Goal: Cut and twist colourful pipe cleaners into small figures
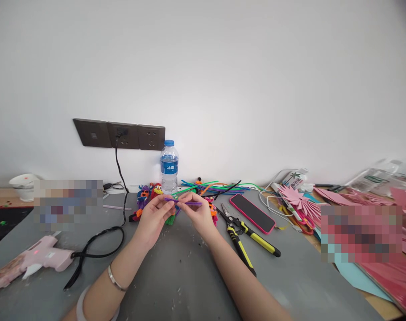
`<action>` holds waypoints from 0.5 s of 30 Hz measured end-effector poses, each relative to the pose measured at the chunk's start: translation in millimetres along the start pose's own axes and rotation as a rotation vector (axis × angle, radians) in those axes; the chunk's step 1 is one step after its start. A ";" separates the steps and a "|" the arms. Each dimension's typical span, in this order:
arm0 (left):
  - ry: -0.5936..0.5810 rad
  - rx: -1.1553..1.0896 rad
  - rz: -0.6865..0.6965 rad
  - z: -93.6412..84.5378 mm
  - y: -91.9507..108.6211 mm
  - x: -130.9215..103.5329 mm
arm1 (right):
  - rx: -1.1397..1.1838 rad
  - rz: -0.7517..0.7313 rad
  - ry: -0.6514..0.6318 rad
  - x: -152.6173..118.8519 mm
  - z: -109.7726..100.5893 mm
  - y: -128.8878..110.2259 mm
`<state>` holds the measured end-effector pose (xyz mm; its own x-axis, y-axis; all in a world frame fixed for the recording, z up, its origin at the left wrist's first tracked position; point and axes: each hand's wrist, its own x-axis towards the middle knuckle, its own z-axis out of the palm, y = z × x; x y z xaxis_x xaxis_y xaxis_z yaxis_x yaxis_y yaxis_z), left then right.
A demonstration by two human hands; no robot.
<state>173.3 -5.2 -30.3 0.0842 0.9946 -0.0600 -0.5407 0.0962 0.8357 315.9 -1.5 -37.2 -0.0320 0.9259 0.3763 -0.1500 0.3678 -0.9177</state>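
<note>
A purple pipe cleaner (192, 203) is held out in front of me above the grey table (176, 276). My left hand (156, 218) pinches its left end between thumb and fingers. Farther along it, my right hand (198, 214) also grips it, fingertips closed. Behind my hands, partly covered by them, sit small colourful pipe-cleaner figures (143, 196). Loose pipe cleaners (219, 189) in blue, green, orange and black lie by the wall, to the right of a water bottle (169, 167) with a blue cap.
Yellow-and-black pliers (241, 240) and a pink-cased phone (252, 213) lie right of my hands. At the left rests a pink glue gun (35, 258), its black cord looping to the wall sockets (122, 135). Folded pink paper (300, 200) covers the right side; a white cup (24, 186) stands far left.
</note>
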 end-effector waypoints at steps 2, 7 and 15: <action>0.002 -0.064 -0.017 -1.5 -3.0 1.8 | -0.119 -0.115 -0.035 -2.0 0.6 -1.9; 0.098 -0.170 -0.028 -5.0 -6.6 6.7 | -0.303 -0.249 -0.093 -5.7 1.1 -4.7; 0.101 -0.240 -0.230 -4.8 -8.7 1.4 | -0.505 -0.365 -0.058 -5.7 -1.1 0.6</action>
<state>174.1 -4.5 -40.4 0.1498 0.9435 -0.2955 -0.6997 0.3123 0.6425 317.1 -6.5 -40.1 -0.1224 0.7320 0.6702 0.3235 0.6679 -0.6703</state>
